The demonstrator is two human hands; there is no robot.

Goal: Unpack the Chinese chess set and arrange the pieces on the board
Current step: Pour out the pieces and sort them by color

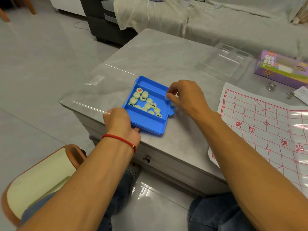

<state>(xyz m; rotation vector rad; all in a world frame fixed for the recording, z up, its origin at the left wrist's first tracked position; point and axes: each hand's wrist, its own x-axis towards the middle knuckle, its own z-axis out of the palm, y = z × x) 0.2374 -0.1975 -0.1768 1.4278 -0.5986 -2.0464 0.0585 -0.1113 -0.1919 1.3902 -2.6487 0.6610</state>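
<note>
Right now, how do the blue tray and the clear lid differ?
The blue tray is opaque; the clear lid is see-through. The tray holds pale round chess pieces in its middle compartment; nothing shows in the lid. The left hand grips the tray's near corner, while the lid sits untouched farther back. Both are shallow, squarish and rest on the grey table.

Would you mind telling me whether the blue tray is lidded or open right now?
Open: the blue tray has no lid, its chess pieces lie exposed, and a clear cover sits apart on the table.
</note>
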